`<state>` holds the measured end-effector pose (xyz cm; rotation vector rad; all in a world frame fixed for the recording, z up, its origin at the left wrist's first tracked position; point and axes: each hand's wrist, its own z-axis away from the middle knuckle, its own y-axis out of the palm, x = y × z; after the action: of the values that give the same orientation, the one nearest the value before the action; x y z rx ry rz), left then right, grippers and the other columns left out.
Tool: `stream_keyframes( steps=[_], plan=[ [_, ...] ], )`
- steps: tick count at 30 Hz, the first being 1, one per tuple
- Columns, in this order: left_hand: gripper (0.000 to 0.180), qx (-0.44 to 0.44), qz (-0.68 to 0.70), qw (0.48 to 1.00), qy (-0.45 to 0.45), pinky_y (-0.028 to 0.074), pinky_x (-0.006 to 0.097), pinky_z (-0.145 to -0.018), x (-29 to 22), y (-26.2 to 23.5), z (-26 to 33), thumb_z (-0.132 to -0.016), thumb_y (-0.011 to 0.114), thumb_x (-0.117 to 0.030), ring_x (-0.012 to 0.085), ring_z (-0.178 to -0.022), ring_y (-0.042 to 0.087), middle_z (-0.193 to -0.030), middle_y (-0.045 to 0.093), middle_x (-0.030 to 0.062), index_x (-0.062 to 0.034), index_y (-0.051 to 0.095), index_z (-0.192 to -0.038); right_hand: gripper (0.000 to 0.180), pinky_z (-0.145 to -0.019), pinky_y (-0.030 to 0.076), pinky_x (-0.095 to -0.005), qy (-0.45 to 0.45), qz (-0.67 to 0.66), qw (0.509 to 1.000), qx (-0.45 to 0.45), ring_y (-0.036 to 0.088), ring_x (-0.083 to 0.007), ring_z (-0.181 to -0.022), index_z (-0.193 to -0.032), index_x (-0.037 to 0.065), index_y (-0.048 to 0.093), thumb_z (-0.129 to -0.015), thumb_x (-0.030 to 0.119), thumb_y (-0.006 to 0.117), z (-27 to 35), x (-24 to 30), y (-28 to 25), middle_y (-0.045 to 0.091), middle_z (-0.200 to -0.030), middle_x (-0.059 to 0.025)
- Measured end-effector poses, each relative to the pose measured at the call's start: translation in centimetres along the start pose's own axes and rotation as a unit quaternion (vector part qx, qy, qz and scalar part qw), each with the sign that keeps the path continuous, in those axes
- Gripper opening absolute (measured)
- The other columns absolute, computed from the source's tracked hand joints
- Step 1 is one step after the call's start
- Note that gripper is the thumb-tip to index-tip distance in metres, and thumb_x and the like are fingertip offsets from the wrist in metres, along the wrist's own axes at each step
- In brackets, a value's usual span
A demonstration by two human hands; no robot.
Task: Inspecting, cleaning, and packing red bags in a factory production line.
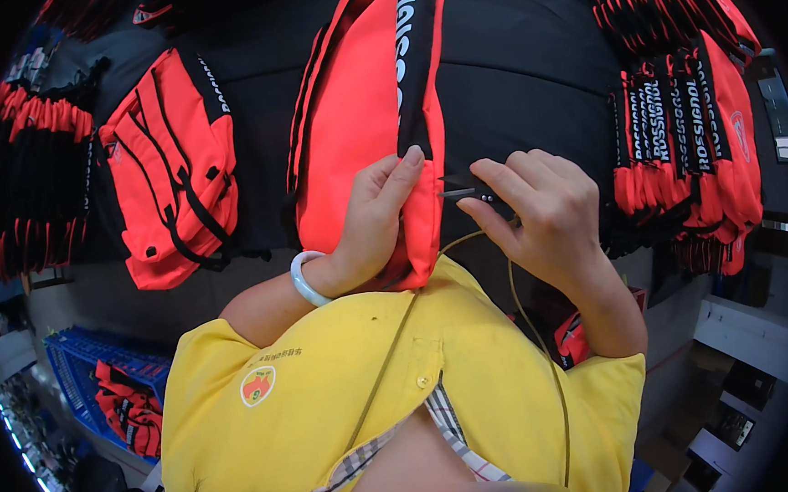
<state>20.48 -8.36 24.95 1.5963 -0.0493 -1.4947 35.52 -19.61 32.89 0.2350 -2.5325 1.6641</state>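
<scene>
**Soft red bag [348,112] in the left hand [377,206], snips [465,192] in the right [538,208]**

The bag lies on the black table [508,46], its near end at the person's chest. The left hand pinches that end; the right grasps the snips, blades just beside its edge. The cloth looks light, floppy and hardly fragile, probably best held by the seam. White lettering runs along its black band [423,70]; the shirt [513,375] carries a round fruit badge [258,386].

Red bag [345,131]: white lettering [405,26] | stacked bags [679,139]: same | shirt [343,359]: round emblem [259,386]
</scene>
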Motion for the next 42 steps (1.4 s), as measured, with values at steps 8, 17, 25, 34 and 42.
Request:
stream_keyframes(
  steps=[8, 17, 25, 34, 42],
  plan=[
    [0.032, -0.023, -0.015, 1.0, -0.006, 0.032, 0.017, -0.052, 0.0, 0.7, -0.2, -0.101, 0.05, -0.028, -0.0022, -0.059, 0.041, -0.067, 0.053, -0.0079, -0.0052, 0.062, -0.082, 0.028, -0.054, 0.04, -0.0323, -0.021, 0.044, 0.999, 0.022, 0.052, -0.0217, -0.06, -0.091, 0.005, 0.065, -0.072, 0.022, 0.077, -0.6, 0.0, -0.5, 0.053, -0.069, -0.0041],
    [0.035, -0.01, -0.057, 0.998, 0.008, 0.029, 0.018, -0.05, 0.9, 0.0, -0.4, -0.103, 0.047, -0.029, -0.0024, -0.057, 0.038, -0.064, 0.049, -0.0089, -0.0062, 0.06, -0.079, 0.019, -0.063, 0.043, -0.0237, 0.3, -0.565, 0.768, -0.01, 0.056, -0.0112, -0.065, -0.09, 0.002, 0.061, -0.08, 0.013, 0.073, 1.6, -0.7, 3.0, 0.057, -0.07, -0.0053],
    [0.033, -0.03, -0.046, 0.998, -0.004, 0.03, 0.018, -0.05, 0.5, 0.4, -0.6, -0.101, 0.051, -0.028, -0.002, -0.057, 0.039, -0.064, 0.05, -0.0083, -0.0061, 0.058, -0.077, 0.026, -0.056, 0.038, -0.0317, 0.032, -0.068, 0.997, -0.011, 0.056, -0.0191, -0.057, -0.089, 0.007, 0.065, -0.072, 0.022, 0.078, 0.7, -0.6, 0.8, 0.056, -0.065, -0.0019],
    [0.03, -0.028, -0.045, 0.999, 0.004, 0.032, 0.018, -0.051, 0.7, 0.0, -0.7, -0.1, 0.052, -0.024, -0.0015, -0.058, 0.041, -0.065, 0.052, -0.0072, -0.0048, 0.059, -0.078, 0.027, -0.055, 0.038, -0.0328, 0.004, -0.001, 1.0, 0.014, 0.055, -0.0202, -0.057, -0.09, 0.005, 0.066, -0.072, 0.02, 0.078, 0.0, 0.1, -0.3, 0.058, -0.067, -0.0037],
    [0.031, -0.023, -0.026, 0.999, 0.01, 0.031, 0.018, -0.05, 0.6, 0.2, -0.6, -0.1, 0.052, -0.024, -0.0015, -0.058, 0.039, -0.065, 0.05, -0.0079, -0.0047, 0.059, -0.077, 0.026, -0.057, 0.036, -0.0318, -0.027, 0.044, 0.998, 0.026, 0.052, -0.0163, -0.058, -0.085, 0.008, 0.063, -0.068, 0.022, 0.077, -0.9, 0.4, -0.6, 0.048, -0.064, -0.0002]
  ],
)
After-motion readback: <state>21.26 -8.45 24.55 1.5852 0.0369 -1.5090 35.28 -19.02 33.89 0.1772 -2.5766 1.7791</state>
